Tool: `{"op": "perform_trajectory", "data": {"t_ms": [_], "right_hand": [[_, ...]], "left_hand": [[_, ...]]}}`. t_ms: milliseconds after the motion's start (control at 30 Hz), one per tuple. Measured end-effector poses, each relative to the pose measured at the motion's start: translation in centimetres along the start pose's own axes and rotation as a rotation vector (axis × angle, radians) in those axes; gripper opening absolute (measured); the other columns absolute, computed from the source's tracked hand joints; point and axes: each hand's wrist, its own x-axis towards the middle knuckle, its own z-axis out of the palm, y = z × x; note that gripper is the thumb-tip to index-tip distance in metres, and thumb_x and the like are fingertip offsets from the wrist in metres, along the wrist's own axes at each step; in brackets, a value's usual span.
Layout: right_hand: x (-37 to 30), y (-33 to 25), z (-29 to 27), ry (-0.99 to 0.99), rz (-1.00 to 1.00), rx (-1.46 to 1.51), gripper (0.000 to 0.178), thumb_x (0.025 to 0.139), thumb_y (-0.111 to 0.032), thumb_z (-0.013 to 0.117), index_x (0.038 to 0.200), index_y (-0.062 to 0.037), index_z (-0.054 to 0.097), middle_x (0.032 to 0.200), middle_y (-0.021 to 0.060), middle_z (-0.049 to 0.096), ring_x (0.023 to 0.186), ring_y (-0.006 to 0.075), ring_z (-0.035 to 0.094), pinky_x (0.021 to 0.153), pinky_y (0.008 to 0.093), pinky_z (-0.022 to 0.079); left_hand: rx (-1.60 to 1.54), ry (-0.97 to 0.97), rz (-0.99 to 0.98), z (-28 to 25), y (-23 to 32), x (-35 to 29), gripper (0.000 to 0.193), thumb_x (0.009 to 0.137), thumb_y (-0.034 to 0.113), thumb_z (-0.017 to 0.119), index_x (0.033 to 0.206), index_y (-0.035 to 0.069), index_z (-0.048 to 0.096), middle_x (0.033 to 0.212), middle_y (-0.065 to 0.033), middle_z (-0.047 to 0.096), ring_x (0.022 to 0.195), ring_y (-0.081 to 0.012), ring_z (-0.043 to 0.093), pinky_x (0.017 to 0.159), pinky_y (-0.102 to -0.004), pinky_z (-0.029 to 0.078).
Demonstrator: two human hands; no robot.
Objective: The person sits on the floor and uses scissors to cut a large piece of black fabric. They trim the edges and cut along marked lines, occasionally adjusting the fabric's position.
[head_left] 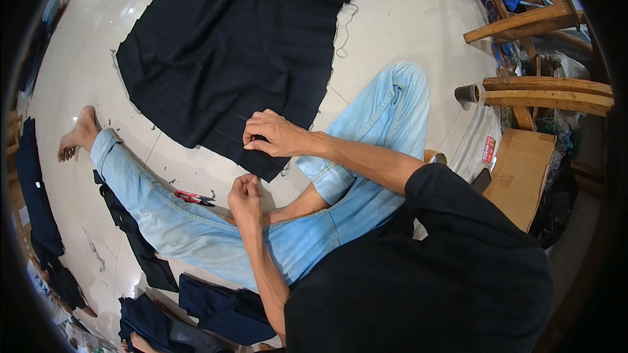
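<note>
A large piece of black cloth point(222, 59) with frayed edges is spread over the floor in front of me, its near corner pointing toward my lap. My right hand point(278, 134) is above that corner, thumb and forefinger brought together and the other fingers curled. Just off the cloth's edge, over my bent leg, my left hand point(245, 199) has its fingertips pinched. Anything between the fingers of either hand is too small to make out. Red-handled thread snips point(194, 198) lie on the floor left of my left hand.
Dark folded garments point(222, 307) lie at the lower left. On the right are wooden stool legs point(543, 95), a dark cup point(468, 94) and a flat cardboard box point(520, 173). Thread scraps dot the pale tiled floor point(386, 26). My outstretched leg point(150, 216) borders the cloth.
</note>
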Motion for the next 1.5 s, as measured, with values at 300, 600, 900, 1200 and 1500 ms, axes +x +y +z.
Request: {"op": "perform_trajectory", "data": {"t_ms": [300, 600, 900, 1200, 1500], "right_hand": [[0.1, 0.0, -0.1, -0.01, 0.005, -0.003, 0.01, 0.088, -0.017, 0.07, 0.087, -0.0086, 0.066, 0.086, 0.0014, 0.061, 0.088, 0.0197, 0.054, 0.086, 0.0354, 0.038], [0.5, -1.3, -3.2, 0.021, -0.187, -0.316, 0.029, 0.082, -0.035, 0.074, 0.082, -0.007, 0.066, 0.092, 0.0052, 0.061, 0.093, 0.0237, 0.056, 0.082, 0.0397, 0.041], [1.7, -0.3, -0.4, -0.109, -0.322, -0.597, 0.069, 0.079, -0.041, 0.073, 0.13, 0.0009, 0.052, 0.134, 0.0181, 0.052, 0.125, 0.0338, 0.049, 0.105, 0.0469, 0.037], [9.6, -0.2, -4.8, 0.185, -0.351, -0.698, 0.055, 0.086, -0.038, 0.069, 0.129, -0.0069, 0.057, 0.129, 0.0108, 0.057, 0.105, 0.0258, 0.058, 0.086, 0.0416, 0.044], [15.5, 1.5, -3.8, -0.27, -0.339, -0.725, 0.009, 0.081, -0.012, 0.063, 0.089, -0.0096, 0.063, 0.087, 0.0089, 0.062, 0.075, 0.0272, 0.065, 0.059, 0.039, 0.055]], "left_hand": [[0.333, 0.255, 0.153, 0.4, -0.1, -0.7, 0.012, 0.094, 0.003, 0.052, 0.1, -0.004, 0.061, 0.077, -0.0143, 0.064, 0.066, -0.0233, 0.06, 0.066, -0.035, 0.049], [0.393, 0.285, 0.551, -0.2, 3.0, 0.2, 0.056, 0.099, 0.011, 0.05, 0.151, -0.002, 0.033, 0.161, -0.022, 0.023, 0.15, -0.0381, 0.019, 0.121, -0.0467, 0.016], [0.224, 0.768, 0.523, -13.5, 7.4, 5.6, 0.049, 0.101, 0.013, 0.051, 0.147, 0.0, 0.04, 0.153, -0.018, 0.041, 0.143, -0.0327, 0.036, 0.119, -0.0417, 0.023], [0.204, 0.786, 0.378, -21.0, 3.9, 4.3, 0.038, 0.1, 0.009, 0.051, 0.135, -0.004, 0.053, 0.138, -0.0175, 0.057, 0.13, -0.0301, 0.051, 0.113, -0.0386, 0.033], [0.154, 0.709, 0.286, -22.5, 5.3, 5.2, 0.034, 0.098, 0.008, 0.054, 0.128, -0.004, 0.059, 0.13, -0.0171, 0.062, 0.121, -0.0281, 0.057, 0.107, -0.0374, 0.039]]}}
